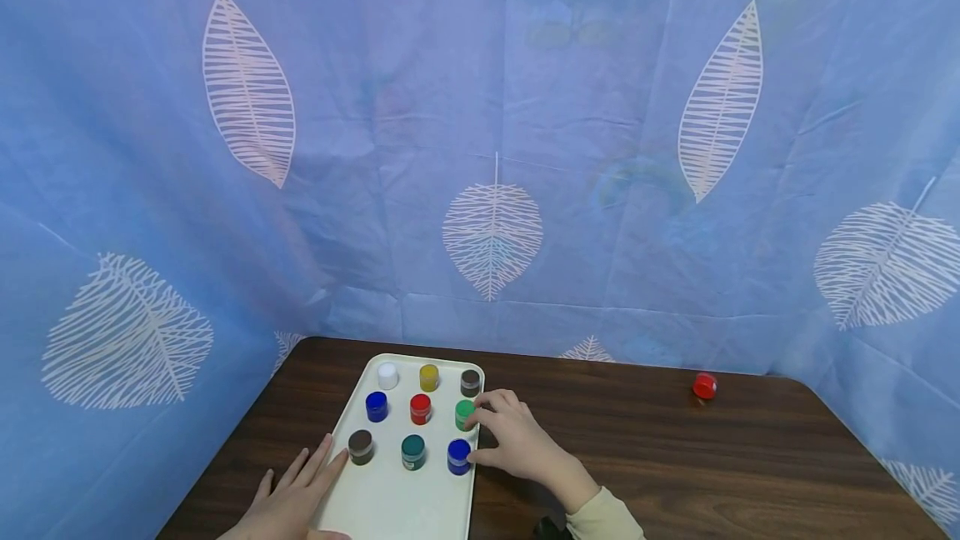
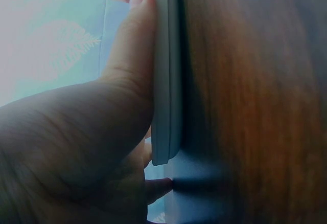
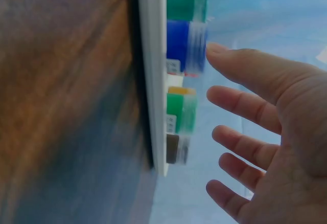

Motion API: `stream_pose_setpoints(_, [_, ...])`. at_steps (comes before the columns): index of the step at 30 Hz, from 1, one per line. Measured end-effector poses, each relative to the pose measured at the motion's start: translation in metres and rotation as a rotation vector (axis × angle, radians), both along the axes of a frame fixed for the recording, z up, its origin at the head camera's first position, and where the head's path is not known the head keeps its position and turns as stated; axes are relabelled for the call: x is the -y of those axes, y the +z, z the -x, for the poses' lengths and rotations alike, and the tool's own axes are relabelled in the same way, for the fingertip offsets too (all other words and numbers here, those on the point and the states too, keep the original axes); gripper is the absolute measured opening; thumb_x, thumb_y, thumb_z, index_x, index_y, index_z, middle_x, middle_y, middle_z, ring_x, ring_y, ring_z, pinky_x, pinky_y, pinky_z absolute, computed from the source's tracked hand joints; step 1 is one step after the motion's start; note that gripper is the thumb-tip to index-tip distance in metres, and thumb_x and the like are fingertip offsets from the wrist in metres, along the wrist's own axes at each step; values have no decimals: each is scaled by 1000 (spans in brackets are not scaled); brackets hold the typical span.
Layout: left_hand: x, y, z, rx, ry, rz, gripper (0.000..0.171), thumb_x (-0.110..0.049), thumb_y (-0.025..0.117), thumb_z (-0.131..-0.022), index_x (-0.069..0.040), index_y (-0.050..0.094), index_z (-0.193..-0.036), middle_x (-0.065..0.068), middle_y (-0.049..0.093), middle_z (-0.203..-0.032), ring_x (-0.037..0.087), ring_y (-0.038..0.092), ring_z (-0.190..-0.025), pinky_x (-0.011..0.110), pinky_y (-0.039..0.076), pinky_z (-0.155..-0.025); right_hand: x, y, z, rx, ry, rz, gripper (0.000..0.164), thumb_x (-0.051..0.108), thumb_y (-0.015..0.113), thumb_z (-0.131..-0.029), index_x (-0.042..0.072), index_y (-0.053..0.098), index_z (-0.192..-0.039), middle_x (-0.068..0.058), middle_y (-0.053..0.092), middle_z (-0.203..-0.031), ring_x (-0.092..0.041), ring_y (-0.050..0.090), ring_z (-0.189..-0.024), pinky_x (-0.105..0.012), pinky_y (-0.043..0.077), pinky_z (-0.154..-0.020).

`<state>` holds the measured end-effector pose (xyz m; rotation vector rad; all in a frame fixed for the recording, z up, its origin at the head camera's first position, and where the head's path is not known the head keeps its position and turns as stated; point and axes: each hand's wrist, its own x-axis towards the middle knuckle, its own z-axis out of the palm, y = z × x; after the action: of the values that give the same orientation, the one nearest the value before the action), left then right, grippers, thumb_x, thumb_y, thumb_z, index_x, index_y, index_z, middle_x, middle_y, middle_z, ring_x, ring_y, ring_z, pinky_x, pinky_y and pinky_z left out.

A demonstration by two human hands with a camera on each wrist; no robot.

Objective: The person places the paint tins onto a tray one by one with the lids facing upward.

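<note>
A white tray point(image 1: 397, 515) carries several small paint jars in three rows. My left hand point(image 1: 288, 502) rests at its left edge with fingers extended; in the left wrist view the thumb point(image 2: 130, 45) lies along the tray's side. Beside the front right blue jar point(image 1: 459, 457) and the light green jar point(image 1: 465, 415) is my right hand point(image 1: 517, 440). Its fingers are spread and loosely bent, holding nothing. In the right wrist view the thumb tip point(image 3: 217, 50) is right by the blue jar's clear lid; whether it touches cannot be told.
On the tray also stand a white jar point(image 1: 387, 375), a yellow jar point(image 1: 429, 377), a red jar point(image 1: 421, 408), a dark green jar point(image 1: 413, 452) and others. Another red jar point(image 1: 705, 386) lies on its side on the brown table point(image 1: 675, 457), far right. A blue leaf-patterned curtain point(image 1: 600, 257) hangs behind.
</note>
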<state>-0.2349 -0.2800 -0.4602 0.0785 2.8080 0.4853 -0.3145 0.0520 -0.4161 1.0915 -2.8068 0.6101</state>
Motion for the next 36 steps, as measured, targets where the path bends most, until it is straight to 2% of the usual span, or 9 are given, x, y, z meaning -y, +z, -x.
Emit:
stream_pose_setpoints(10, [-1, 2, -1, -4, -4, 4, 116, -77, 69, -63, -13, 32, -152, 20, 15, -162, 57, 21, -141, 86, 7, -97, -18, 13, 6, -33, -44, 86, 30, 27, 77, -84, 13, 68, -109, -13, 53, -132, -37, 42, -128, -64, 37, -101])
stream_pose_setpoints(20, [-1, 1, -2, 1, 8, -7, 117, -79, 68, -62, -13, 31, -152, 20, 14, -162, 56, 20, -141, 86, 7, -97, -44, 34, 9, -70, -145, 162, 28, 28, 76, -85, 20, 66, -110, -11, 52, -134, -38, 40, -131, -64, 37, -98])
stream_pose_setpoints(28, [0, -1, -1, -2, 6, 6, 118, -80, 67, -62, -14, 31, -152, 19, 15, -162, 56, 21, -141, 86, 7, -97, -65, 46, 12, -159, -196, 208, 29, 26, 77, -84, 19, 67, -111, -13, 55, -132, -40, 42, -129, -66, 35, -99])
stream_pose_setpoints(32, [0, 0, -1, -6, 4, 10, 117, -80, 67, -62, -14, 31, -152, 19, 15, -162, 56, 22, -141, 86, 8, -97, -77, 50, 16, -209, -212, 229, 32, 24, 78, -83, 16, 67, -111, -17, 55, -131, -45, 43, -128, -70, 29, -104])
stream_pose_setpoints(36, [-1, 0, -1, -9, -2, 7, 117, -79, 67, -63, -13, 31, -152, 20, 15, -162, 56, 21, -141, 86, 8, -97, -89, 51, 20, -239, -241, 235, 32, 24, 78, -82, 14, 68, -111, -19, 55, -132, -48, 41, -128, -70, 30, -103])
